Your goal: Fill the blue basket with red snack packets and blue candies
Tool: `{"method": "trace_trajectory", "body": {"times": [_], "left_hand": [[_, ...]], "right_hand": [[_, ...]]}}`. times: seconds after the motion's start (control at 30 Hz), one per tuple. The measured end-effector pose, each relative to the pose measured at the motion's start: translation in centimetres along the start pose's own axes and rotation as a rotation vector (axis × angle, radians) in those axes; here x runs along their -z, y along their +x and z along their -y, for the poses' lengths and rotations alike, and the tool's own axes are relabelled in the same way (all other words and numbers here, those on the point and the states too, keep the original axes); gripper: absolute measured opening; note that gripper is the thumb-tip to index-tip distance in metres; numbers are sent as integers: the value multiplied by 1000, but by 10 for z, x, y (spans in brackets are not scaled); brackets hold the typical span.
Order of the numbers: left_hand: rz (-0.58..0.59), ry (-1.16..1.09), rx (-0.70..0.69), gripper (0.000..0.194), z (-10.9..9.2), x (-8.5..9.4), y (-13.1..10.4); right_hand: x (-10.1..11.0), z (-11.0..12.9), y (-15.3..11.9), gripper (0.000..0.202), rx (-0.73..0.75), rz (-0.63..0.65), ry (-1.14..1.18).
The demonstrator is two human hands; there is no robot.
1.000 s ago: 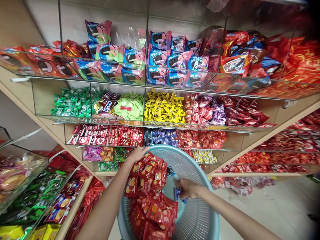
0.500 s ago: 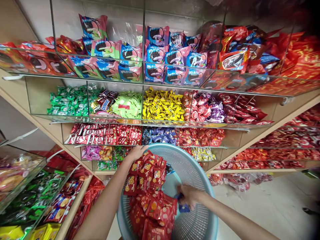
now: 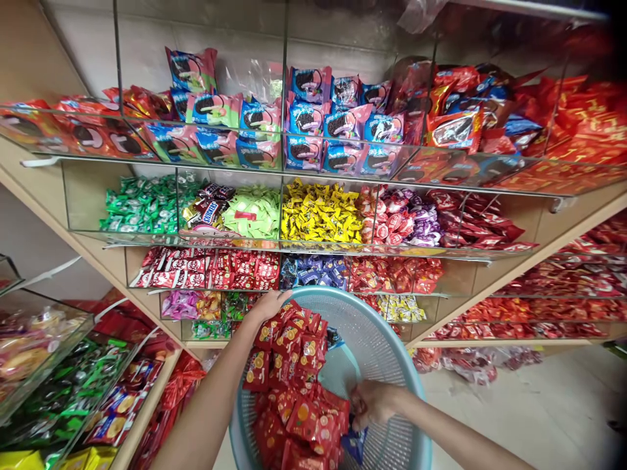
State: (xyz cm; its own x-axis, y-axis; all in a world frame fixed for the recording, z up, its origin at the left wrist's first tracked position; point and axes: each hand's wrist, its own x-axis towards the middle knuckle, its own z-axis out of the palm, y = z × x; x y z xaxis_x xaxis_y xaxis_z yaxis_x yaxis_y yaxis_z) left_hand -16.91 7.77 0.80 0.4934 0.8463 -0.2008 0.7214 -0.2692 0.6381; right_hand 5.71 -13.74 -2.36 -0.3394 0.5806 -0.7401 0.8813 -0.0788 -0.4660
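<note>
A light-blue plastic basket [image 3: 418, 385] with perforated walls stands low in front of me. Many red packets with orange-slice prints [image 3: 308, 418] fill its left side. My left hand [image 3: 269, 305] is closed over the far left rim. Down inside the basket, my right hand [image 3: 373, 403] has its fingers curled, slightly blurred. At its fingertips is a dark blue candy packet [image 3: 354, 445], low beside the red pile. Another blue packet [image 3: 334, 338] lies near the far wall, partly hidden by the red ones.
Tiered shelves with clear fronts [image 3: 235, 245] rise ahead, holding yellow candies [image 3: 321, 212], green candies [image 3: 142, 203] and blue-pink cookie packs [image 3: 308, 117]. Clear bins [image 3: 68, 378] stand at the left. Bagged goods [image 3: 470, 362] lie on the tiled floor [image 3: 509, 411].
My right hand has moved slightly down inside the basket, and the blue packet at its fingers now sits lower, against the red pile. My left hand stays on the rim. The view has tilted slightly upward.
</note>
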Motion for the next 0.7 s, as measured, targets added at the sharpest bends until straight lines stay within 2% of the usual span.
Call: {"method": "trace_trajectory", "body": {"times": [0.1, 0.17, 0.3, 0.37, 0.43, 0.5, 0.7], "left_hand": [[0, 16, 9, 70, 1, -1, 1], [-7, 13, 17, 70, 2, -1, 2], [-30, 0, 5, 69, 3, -3, 3], [-32, 3, -6, 68, 2, -3, 3], [-30, 2, -5, 68, 1, -2, 1], [-29, 3, 20, 69, 0, -2, 0], [-53, -3, 61, 67, 4, -4, 1]], "right_hand": [[30, 8, -10, 26, -49, -103, -247], [61, 15, -16, 20, -28, -229, -245], [127, 33, -12, 20, 107, -743, -365], [153, 42, -1, 25, 84, -905, -420], [170, 49, 13, 26, 13, -957, -485], [181, 53, 25, 25, -43, -943, -544], [194, 51, 37, 23, -28, -896, -604]]}}
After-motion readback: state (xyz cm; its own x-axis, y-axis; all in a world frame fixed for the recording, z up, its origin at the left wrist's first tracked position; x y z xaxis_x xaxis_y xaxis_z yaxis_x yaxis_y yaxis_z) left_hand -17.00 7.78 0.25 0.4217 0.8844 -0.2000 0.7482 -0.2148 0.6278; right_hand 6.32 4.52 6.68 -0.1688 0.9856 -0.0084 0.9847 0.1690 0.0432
